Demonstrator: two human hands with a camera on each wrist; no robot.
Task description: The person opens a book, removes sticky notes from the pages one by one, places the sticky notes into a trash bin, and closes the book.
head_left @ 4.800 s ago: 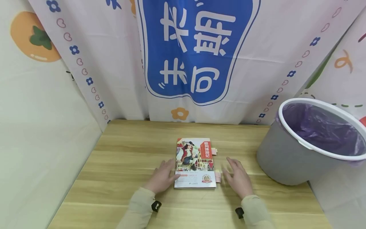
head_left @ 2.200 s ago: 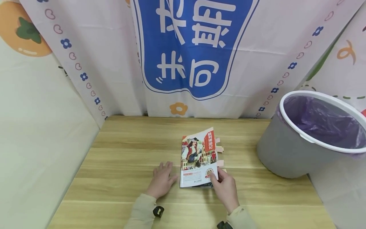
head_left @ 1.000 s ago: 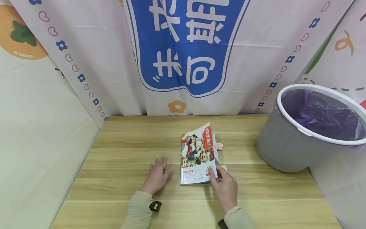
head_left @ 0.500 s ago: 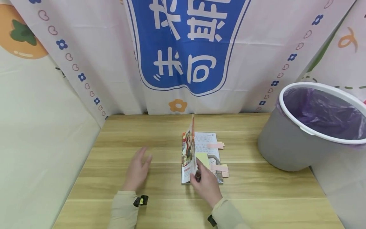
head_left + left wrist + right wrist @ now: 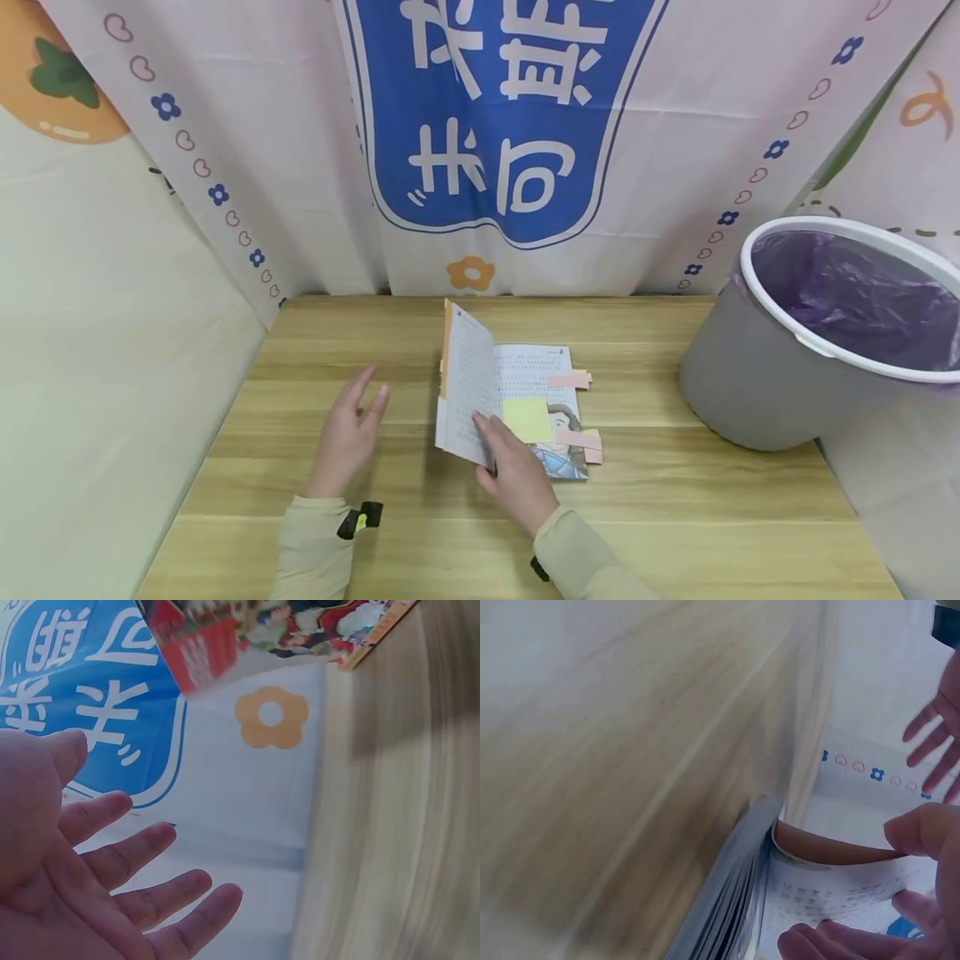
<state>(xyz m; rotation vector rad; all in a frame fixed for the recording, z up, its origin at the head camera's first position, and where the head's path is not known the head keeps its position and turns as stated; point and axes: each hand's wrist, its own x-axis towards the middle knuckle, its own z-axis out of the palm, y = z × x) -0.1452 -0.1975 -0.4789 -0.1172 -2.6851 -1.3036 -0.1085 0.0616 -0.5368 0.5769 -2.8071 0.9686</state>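
A paperback book [image 5: 534, 360] lies partly open on the wooden table, its front cover and some pages raised at the left. My right hand [image 5: 519, 477] pinches this raised part near its lower edge; in the right wrist view, the thumb [image 5: 919, 829] is on the cover side and fingers are on the printed side. A yellow sticky note [image 5: 527, 419] lies on the right page, and pink tabs [image 5: 568, 381] stick out along the right edge. Left of the book, my left hand [image 5: 343, 442] is held off the cover [image 5: 292, 626], fingers spread and holding nothing.
A grey bin [image 5: 750, 375] with a white rim and purple liner [image 5: 862, 308] stands at the table's right side. Behind the table [image 5: 675, 508] hangs a printed curtain [image 5: 675, 167]; pale cloth [image 5: 112, 333] covers the left side.
The right hand has lifted the cover and pages from the right edge and swung them leftward, showing the inner page and the yellow note. The left hand has moved left, away from the book.
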